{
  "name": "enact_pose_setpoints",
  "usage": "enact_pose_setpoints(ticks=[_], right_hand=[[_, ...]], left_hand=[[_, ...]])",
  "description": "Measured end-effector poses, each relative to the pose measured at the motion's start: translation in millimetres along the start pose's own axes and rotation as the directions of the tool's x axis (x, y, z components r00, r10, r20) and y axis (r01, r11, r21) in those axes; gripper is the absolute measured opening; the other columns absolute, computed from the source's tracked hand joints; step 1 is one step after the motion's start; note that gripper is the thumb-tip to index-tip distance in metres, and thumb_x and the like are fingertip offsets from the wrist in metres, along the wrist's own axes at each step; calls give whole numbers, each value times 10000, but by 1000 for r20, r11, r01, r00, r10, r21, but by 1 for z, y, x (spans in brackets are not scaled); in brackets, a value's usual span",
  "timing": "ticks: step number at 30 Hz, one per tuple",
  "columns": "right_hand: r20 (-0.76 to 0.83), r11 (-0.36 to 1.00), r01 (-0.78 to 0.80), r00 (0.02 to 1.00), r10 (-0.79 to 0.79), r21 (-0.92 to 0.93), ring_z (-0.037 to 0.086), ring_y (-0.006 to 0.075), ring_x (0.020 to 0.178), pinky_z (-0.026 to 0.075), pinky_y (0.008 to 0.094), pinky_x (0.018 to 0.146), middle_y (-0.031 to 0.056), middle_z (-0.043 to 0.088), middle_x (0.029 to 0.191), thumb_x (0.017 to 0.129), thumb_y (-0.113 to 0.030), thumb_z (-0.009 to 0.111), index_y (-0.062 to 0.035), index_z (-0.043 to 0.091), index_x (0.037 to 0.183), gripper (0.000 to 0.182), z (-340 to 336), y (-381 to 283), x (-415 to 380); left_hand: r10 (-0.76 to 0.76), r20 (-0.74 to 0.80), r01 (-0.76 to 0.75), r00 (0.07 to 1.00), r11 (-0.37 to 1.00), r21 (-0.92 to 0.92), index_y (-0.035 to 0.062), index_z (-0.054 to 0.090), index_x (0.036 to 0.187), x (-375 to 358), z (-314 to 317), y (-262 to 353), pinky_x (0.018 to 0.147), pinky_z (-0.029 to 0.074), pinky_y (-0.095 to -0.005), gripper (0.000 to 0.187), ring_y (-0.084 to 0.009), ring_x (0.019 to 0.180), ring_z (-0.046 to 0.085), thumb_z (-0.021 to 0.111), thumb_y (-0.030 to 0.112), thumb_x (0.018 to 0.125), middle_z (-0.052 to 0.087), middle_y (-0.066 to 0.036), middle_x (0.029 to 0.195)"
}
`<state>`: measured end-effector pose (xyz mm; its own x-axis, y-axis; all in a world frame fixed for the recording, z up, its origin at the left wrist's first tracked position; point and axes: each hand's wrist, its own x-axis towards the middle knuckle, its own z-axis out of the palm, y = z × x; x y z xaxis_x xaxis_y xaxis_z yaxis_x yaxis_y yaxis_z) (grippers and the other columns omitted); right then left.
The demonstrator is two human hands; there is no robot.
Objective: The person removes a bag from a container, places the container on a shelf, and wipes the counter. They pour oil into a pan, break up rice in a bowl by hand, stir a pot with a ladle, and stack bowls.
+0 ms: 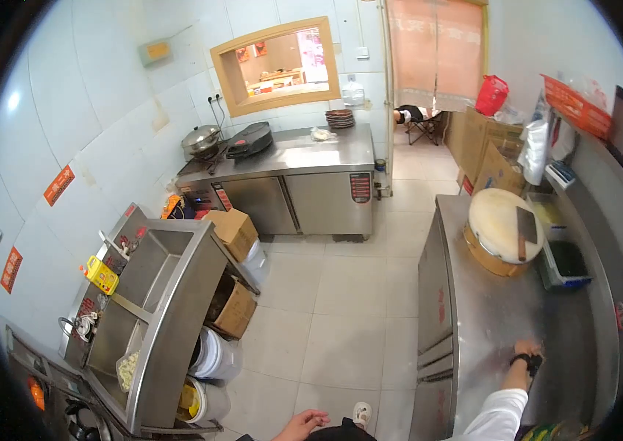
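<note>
My right hand, with a dark band at the wrist, reaches down to the steel counter on the right. Its fingers look curled in against the metal; whatever may be in them is too small to make out. My left hand hangs low near my body above the floor, fingers loosely bent and nothing visible in it. Farther along the counter, a dark-bladed cleaver lies on a thick round chopping board. Beside the board stands a tub with dark green contents.
On the left is a steel sink with a yellow bottle. Cardboard boxes and white buckets stand under and beside it. A back counter bears a lidded pot and stacked plates. Tiled floor runs between.
</note>
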<state>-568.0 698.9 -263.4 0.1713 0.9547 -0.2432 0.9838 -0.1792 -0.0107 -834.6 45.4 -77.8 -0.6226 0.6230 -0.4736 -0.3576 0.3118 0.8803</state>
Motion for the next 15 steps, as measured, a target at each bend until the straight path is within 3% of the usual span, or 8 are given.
enact_pose_setpoints(ticks=[1, 2, 4, 5, 7, 10, 12, 15], right_hand=[[-25, 921, 94, 996, -91, 378, 330, 414, 1189, 291, 448, 986, 199, 307, 1356, 806, -238, 496, -129, 413, 1282, 496, 63, 24, 57], [181, 874, 392, 918, -353, -286, 429, 360, 1142, 295, 501, 957, 155, 472, 1237, 857, -226, 415, -98, 540, 1150, 343, 30, 18, 43], [-251, 991, -23, 966, 56, 131, 374, 403, 1157, 218, 527, 988, 210, 479, 1207, 744, -154, 590, -50, 559, 1095, 368, 9, -17, -36], [-251, 991, -26, 966, 59, 133, 374, 403, 1157, 218, 527, 988, 210, 479, 1207, 744, -154, 590, -50, 559, 1095, 368, 26, -20, -32], [-603, 999, -17, 798, -6, -33, 510, 345, 1032, 392, 420, 884, 211, 557, 1062, 710, -97, 553, -25, 572, 1038, 336, 43, -30, -49], [-174, 952, 243, 962, -211, 188, 568, 320, 873, 441, 401, 769, 177, 600, 887, 693, -47, 555, -26, 593, 882, 195, 20, -54, -105], [-164, 733, 370, 926, -339, 571, 573, 234, 758, 451, 347, 653, 134, 597, 790, 686, 8, 538, -36, 567, 774, 103, 22, -79, -158], [-102, 230, 398, 658, -746, 888, 472, 129, 668, 412, 270, 611, 1, 530, 737, 682, 38, 559, -48, 504, 792, 150, 2, -96, -301]], left_hand=[[-49, 25, 48, 998, 998, 29, -2, 515, 1122, 5, 2, 6, 781, 436, -302, 310, -164, 891, 557, 473, 196, 887, 607, -116, 990], [-102, 51, 98, 994, 993, 60, 1, 519, 1117, 9, 3, 10, 799, 435, -305, 295, -164, 892, 558, 471, 179, 887, 610, -114, 988], [-135, 86, 129, 987, 989, 67, 5, 520, 1118, 19, 3, 13, 816, 433, -306, 287, -172, 895, 560, 461, 168, 889, 613, -100, 988], [-147, 143, 139, 979, 988, 59, 9, 518, 1123, 24, 2, 11, 817, 432, -307, 290, -173, 895, 560, 463, 170, 887, 612, -90, 994], [-150, 217, 141, 965, 988, 55, 14, 516, 1128, 36, 1, 12, 818, 430, -308, 294, -175, 896, 560, 465, 172, 886, 611, -80, 999], [-126, 279, 100, 952, 989, 107, 32, 518, 1143, 51, -5, 7, 833, 429, -318, 296, -181, 903, 558, 471, 174, 888, 606, -73, 1015], [-83, 270, -29, 959, 921, 388, 46, 501, 1177, 66, -11, -10, 779, 436, -264, 331, -137, 889, 540, 461, 222, 899, 586, -110, 1045], [7, 203, -71, 979, 947, 312, 101, 422, 1256, 66, -19, -18, 838, 410, -278, 420, -153, 981, 508, 492, 303, 895, 554, -67, 1099]])
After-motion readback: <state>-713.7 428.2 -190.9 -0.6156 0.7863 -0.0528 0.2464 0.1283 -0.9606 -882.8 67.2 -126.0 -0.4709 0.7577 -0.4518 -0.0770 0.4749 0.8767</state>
